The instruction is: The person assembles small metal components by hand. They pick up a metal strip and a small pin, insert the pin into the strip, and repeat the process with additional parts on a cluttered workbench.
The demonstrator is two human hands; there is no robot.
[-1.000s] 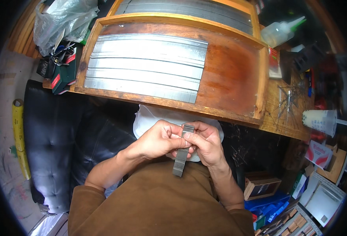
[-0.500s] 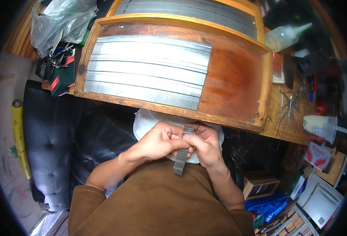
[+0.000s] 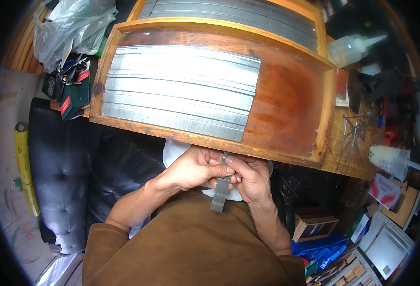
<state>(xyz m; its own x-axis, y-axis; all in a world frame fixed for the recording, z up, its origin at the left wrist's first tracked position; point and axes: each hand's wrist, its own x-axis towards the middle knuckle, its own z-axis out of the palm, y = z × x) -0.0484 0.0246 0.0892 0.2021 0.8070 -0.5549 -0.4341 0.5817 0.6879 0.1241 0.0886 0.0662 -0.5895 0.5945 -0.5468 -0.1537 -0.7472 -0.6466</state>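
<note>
Between both hands is a narrow stack of thin grey metal pieces (image 3: 219,194), its lower end slanting toward my lap. My left hand (image 3: 198,167) pinches it from the left side, thumb across the front. From the right, my right hand (image 3: 250,176) grips its upper part with thumb and fingers. Both hands are close together, just below the front edge of a wooden tray (image 3: 172,135). Rows of shiny metal pieces (image 3: 181,90), packed tightly, fill the tray's left and middle. The fingertips behind the stack are partly hidden.
A second wooden tray (image 3: 322,31) with similar grey rows lies behind. On the right are a squeeze bottle (image 3: 350,50), loose thin metal rods (image 3: 353,136) and a plastic cup (image 3: 388,159). Dark green boxes (image 3: 76,97) and a plastic bag (image 3: 74,33) sit at left, above a black padded seat (image 3: 67,176).
Both hands stay on the stack; the right thumb has shifted up to its top end. Less of the upper stack shows now, and its lower pieces look more even. The view has shifted slightly.
</note>
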